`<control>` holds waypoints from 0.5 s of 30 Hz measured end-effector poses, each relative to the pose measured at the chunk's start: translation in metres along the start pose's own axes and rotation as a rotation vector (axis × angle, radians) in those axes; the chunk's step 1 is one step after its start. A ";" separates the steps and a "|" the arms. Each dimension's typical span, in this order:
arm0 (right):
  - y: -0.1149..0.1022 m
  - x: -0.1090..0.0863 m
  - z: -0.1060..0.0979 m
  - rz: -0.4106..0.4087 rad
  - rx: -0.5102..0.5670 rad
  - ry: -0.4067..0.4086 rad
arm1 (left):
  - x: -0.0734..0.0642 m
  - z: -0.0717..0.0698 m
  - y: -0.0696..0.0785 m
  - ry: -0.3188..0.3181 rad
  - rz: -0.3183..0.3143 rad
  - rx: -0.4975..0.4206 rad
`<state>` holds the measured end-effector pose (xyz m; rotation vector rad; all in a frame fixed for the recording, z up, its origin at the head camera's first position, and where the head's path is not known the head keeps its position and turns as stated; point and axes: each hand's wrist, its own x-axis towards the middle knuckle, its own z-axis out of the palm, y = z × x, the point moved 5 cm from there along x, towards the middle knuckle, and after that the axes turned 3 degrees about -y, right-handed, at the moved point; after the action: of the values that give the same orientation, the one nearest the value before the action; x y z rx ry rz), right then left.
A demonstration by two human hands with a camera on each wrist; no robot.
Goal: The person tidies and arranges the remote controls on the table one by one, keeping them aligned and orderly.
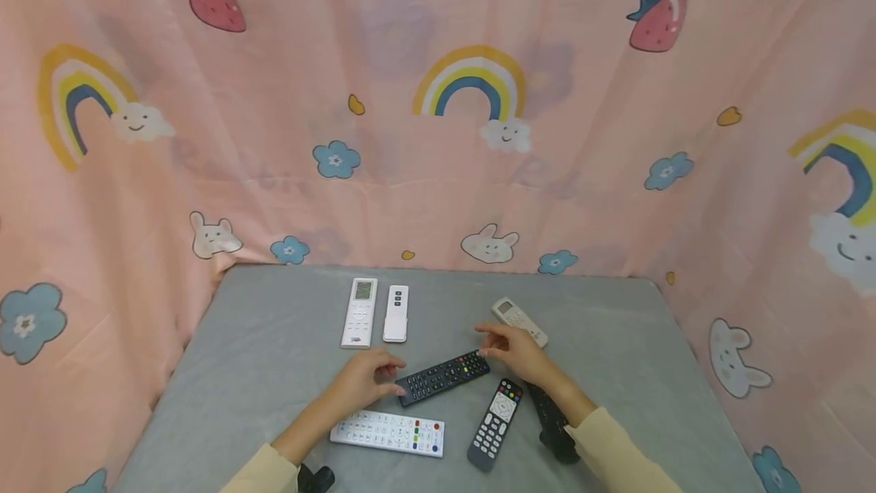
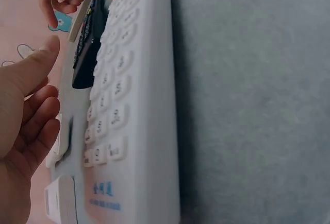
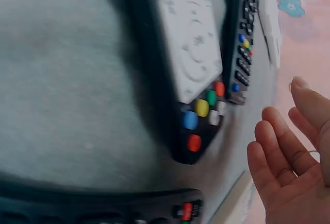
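Observation:
A black remote control [image 1: 443, 377] with small colored buttons lies slanted across the middle of the grey table. By its left end is my left hand [image 1: 363, 379], thumb and fingers apart with nothing between them. My right hand [image 1: 516, 352] hovers near its right end, fingers loosely bent and holding nothing. Just below the left hand lies a white remote [image 1: 388, 432], seen close up in the left wrist view. A dark grey remote with white buttons [image 1: 496, 424] lies below the right hand. Another black remote [image 1: 545, 408] is partly hidden under the right forearm.
Toward the back left lie a white remote with a screen [image 1: 359, 314] and a slim white remote [image 1: 396, 314]. A beige remote [image 1: 520, 320] lies behind the right hand. A pink patterned curtain [image 1: 438, 204] hangs around the grey table [image 1: 616, 341].

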<state>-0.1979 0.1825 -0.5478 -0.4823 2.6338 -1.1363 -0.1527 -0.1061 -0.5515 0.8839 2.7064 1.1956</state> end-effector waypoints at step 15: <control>0.011 -0.019 0.019 0.066 -0.077 0.072 | -0.001 0.008 -0.010 -0.068 -0.044 0.047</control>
<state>-0.1767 0.1846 -0.5670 -0.3724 2.7418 -1.0544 -0.1544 -0.1064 -0.5643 0.8501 2.6959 1.0775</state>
